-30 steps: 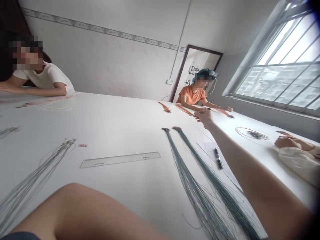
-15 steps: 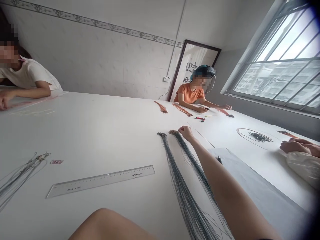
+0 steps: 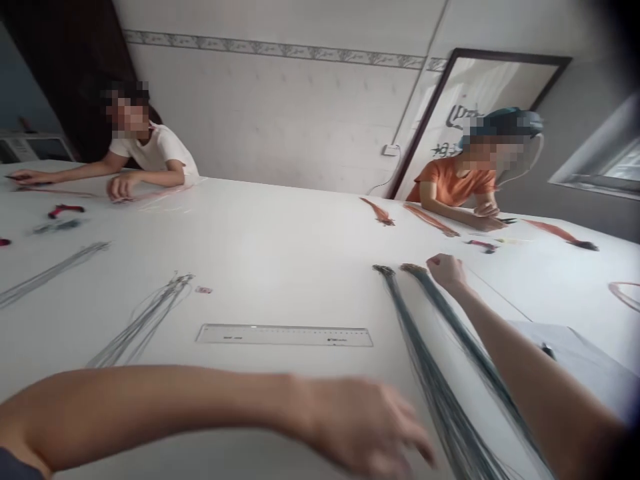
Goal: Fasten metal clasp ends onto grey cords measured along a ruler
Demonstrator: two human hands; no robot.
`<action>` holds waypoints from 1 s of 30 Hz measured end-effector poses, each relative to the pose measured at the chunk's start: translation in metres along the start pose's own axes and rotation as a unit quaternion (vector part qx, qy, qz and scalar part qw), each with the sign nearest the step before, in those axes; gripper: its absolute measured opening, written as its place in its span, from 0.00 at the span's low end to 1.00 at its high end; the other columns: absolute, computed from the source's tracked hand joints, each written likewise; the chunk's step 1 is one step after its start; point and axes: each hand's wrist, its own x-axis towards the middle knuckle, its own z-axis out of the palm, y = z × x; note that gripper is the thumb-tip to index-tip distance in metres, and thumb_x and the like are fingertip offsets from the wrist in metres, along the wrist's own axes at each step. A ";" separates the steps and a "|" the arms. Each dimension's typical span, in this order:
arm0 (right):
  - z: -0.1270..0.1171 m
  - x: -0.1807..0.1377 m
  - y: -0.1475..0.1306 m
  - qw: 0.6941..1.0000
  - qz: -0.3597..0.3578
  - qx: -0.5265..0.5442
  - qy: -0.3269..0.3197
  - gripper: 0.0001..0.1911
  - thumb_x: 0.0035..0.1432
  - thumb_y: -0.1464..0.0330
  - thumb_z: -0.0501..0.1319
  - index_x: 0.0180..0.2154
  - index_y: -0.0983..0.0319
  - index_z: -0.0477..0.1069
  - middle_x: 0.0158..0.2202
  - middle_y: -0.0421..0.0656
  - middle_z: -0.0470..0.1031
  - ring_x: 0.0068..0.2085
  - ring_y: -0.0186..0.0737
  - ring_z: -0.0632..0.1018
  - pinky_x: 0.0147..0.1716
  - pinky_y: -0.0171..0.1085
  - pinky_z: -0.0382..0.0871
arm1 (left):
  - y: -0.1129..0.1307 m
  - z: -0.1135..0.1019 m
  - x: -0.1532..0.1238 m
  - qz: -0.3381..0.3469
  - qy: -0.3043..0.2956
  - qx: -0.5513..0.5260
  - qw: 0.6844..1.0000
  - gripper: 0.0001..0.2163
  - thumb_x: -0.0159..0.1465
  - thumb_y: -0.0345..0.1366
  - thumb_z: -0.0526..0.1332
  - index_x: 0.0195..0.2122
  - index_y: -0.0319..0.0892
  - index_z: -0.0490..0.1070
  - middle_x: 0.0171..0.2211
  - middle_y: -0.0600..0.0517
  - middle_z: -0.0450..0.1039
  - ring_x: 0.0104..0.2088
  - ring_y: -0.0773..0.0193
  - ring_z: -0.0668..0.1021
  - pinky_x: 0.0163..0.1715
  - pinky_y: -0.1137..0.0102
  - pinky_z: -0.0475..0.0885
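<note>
White and wide, the bench (image 3: 280, 253) carries two long bundles of dark green thread, the left bundle (image 3: 417, 347) and the right bundle (image 3: 447, 313), lying side by side near the right edge. The right hand (image 3: 447, 271) is curled shut just beside the far tip of the right bundle; whether it pinches a strand is too small to tell. The left hand (image 3: 370, 427) is blurred, its fingers loosely spread and holding nothing. It hovers by the near edge, close to the left bundle. It could brush the loose strands and tangle them, or bump the clear plastic ruler (image 3: 285, 335).
</note>
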 end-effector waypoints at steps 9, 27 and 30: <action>0.030 -0.069 -0.121 0.978 -0.099 0.161 -0.088 0.11 0.62 0.65 0.55 0.40 0.68 0.69 0.36 0.44 0.71 0.36 0.35 0.74 0.37 0.39 0.70 | -0.067 -0.075 -0.238 -0.555 0.221 0.028 0.801 0.07 0.62 0.33 0.58 0.37 0.35 0.71 0.35 0.50 0.72 0.37 0.62 0.75 0.39 0.67 0.71; 0.109 -0.143 -0.230 0.936 -0.147 0.264 -0.183 0.12 0.59 0.63 0.57 0.31 0.67 0.69 0.28 0.39 0.69 0.29 0.32 0.70 0.30 0.34 0.65 | -0.112 -0.030 -0.283 -0.577 0.341 0.071 0.739 0.10 0.51 0.42 0.62 0.23 0.40 0.71 0.23 0.54 0.70 0.26 0.64 0.72 0.26 0.73 0.61; 0.110 -0.143 -0.229 0.934 -0.147 0.272 -0.178 0.12 0.58 0.64 0.57 0.30 0.67 0.70 0.28 0.39 0.70 0.29 0.32 0.70 0.29 0.33 0.64 | -0.114 -0.029 -0.286 -0.566 0.348 0.063 0.745 0.10 0.51 0.43 0.61 0.24 0.40 0.72 0.21 0.55 0.68 0.25 0.66 0.70 0.25 0.74 0.60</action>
